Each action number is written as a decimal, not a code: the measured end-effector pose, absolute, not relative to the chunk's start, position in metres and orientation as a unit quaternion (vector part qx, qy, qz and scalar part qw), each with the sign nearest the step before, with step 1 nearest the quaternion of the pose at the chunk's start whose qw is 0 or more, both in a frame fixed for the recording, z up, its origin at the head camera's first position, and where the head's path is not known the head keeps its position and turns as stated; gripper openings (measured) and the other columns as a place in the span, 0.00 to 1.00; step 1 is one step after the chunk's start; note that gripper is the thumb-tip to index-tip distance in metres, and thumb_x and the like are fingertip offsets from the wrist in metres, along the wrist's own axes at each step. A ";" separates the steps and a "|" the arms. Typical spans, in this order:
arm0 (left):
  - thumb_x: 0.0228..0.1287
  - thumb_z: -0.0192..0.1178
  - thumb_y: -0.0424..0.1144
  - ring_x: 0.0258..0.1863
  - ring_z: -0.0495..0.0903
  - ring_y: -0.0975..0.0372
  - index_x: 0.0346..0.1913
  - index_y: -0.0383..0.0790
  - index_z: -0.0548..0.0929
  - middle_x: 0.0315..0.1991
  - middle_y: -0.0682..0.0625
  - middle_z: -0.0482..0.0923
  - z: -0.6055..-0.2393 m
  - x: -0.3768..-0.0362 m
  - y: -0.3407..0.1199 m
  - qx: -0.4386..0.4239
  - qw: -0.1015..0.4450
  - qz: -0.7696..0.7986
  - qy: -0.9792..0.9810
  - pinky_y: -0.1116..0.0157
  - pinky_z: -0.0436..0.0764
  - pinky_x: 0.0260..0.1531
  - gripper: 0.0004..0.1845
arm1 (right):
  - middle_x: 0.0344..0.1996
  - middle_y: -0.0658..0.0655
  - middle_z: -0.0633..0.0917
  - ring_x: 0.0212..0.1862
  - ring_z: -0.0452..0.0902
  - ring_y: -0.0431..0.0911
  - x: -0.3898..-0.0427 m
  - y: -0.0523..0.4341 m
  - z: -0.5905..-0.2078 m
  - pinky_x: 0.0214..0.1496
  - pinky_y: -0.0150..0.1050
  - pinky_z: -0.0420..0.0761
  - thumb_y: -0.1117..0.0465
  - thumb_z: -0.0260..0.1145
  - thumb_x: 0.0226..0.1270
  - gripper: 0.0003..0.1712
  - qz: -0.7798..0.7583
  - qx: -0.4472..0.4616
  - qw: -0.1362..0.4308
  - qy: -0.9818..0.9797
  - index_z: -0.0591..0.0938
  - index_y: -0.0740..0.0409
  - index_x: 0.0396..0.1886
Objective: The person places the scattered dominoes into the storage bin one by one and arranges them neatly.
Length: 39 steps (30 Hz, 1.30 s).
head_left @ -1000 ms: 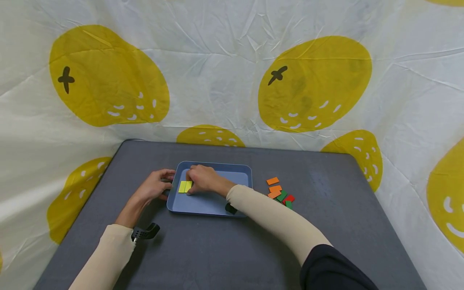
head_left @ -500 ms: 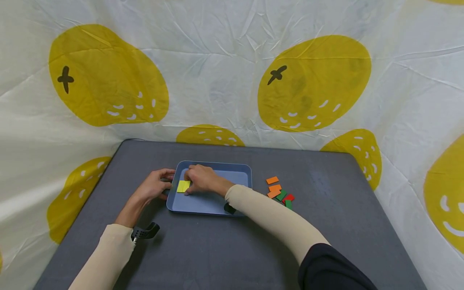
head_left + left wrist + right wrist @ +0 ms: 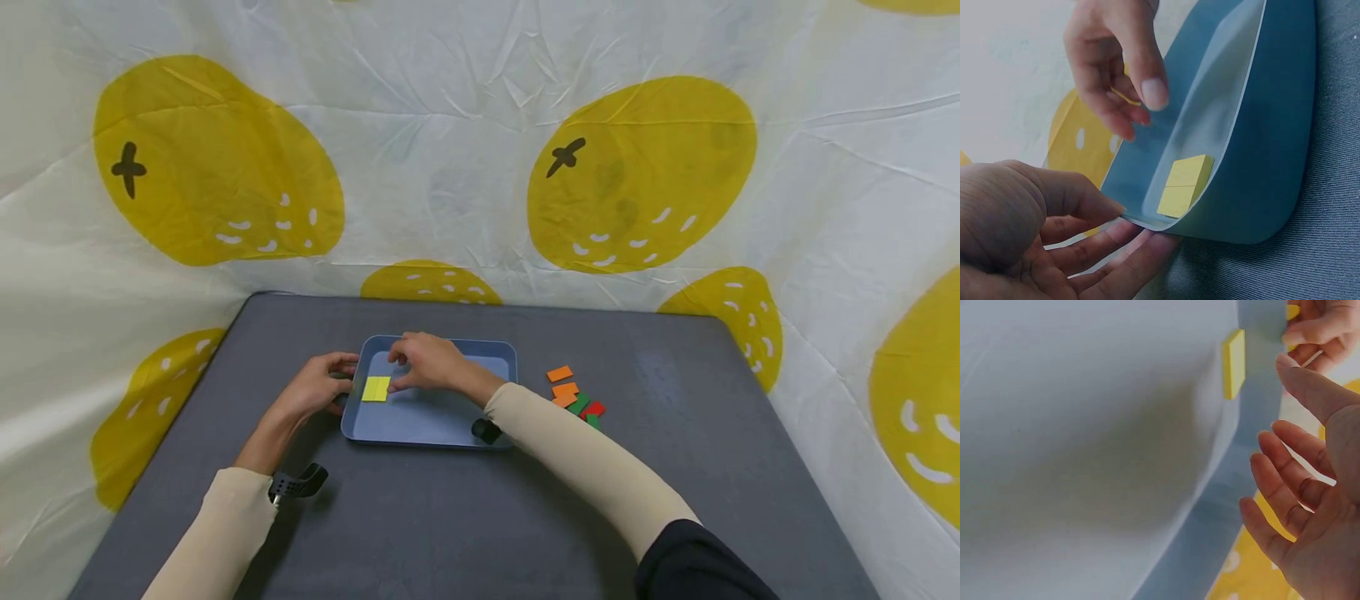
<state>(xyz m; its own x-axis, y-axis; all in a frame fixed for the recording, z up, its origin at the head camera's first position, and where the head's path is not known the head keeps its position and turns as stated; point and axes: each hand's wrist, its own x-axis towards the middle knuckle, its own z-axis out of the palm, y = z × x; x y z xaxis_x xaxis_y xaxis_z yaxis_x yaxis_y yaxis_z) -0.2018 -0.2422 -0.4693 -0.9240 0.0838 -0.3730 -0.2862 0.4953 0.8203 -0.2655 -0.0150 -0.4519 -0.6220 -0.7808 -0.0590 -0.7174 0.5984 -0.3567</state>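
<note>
A shallow blue tray (image 3: 420,427) lies on the grey table. Two small yellow rectangular tiles (image 3: 376,389) are side by side near its left wall, edges together; the left wrist view shows these tiles (image 3: 1186,185) close up. My right hand (image 3: 432,364) is above the tray just right of the tiles, holding nothing, thumb and fingers spread apart in the right wrist view. My left hand (image 3: 317,386) is at the tray's left side. In the left wrist view, its thumb and fingertips touch the rim and outer wall, fingers extended.
To the right of the tray, orange tiles (image 3: 559,374), green tiles (image 3: 578,404) and a red tile (image 3: 595,409) lie in a loose, partly overlapping group. A white cloth (image 3: 450,167) with yellow fruit shapes hangs behind the table (image 3: 465,517).
My right hand has let go of the yellow tiles and lifted slightly, its fingers spreading. The yellow tiles slid a little left beforehand. My left hand stays at the tray's side.
</note>
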 end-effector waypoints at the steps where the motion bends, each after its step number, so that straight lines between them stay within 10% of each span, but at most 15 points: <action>1: 0.72 0.52 0.27 0.60 0.74 0.39 0.76 0.32 0.62 0.68 0.29 0.66 -0.469 -0.202 -0.242 -0.061 0.186 0.500 0.844 0.52 0.87 0.37 0.31 | 0.50 0.52 0.82 0.49 0.78 0.43 -0.265 -0.013 -0.450 0.50 0.37 0.81 0.40 0.74 0.62 0.31 -0.153 -0.424 0.106 0.886 0.84 0.53 0.59; 39: 0.72 0.53 0.26 0.58 0.75 0.41 0.75 0.29 0.64 0.66 0.29 0.68 -0.465 -0.200 -0.240 -0.053 0.183 0.479 0.857 0.53 0.87 0.37 0.30 | 0.50 0.52 0.82 0.53 0.82 0.51 -0.230 0.101 -0.397 0.53 0.43 0.81 0.55 0.76 0.62 0.24 -0.264 -0.419 0.093 0.864 0.84 0.53 0.57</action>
<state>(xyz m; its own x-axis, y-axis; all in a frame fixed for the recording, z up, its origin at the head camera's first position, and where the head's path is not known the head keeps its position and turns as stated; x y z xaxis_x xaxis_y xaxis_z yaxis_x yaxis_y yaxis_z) -0.2004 -0.2399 -0.4647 -0.9275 0.0842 -0.3642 -0.2659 0.5362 0.8011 -0.2300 0.1009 -0.3969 -0.6322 -0.7724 0.0608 -0.6749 0.5104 -0.5329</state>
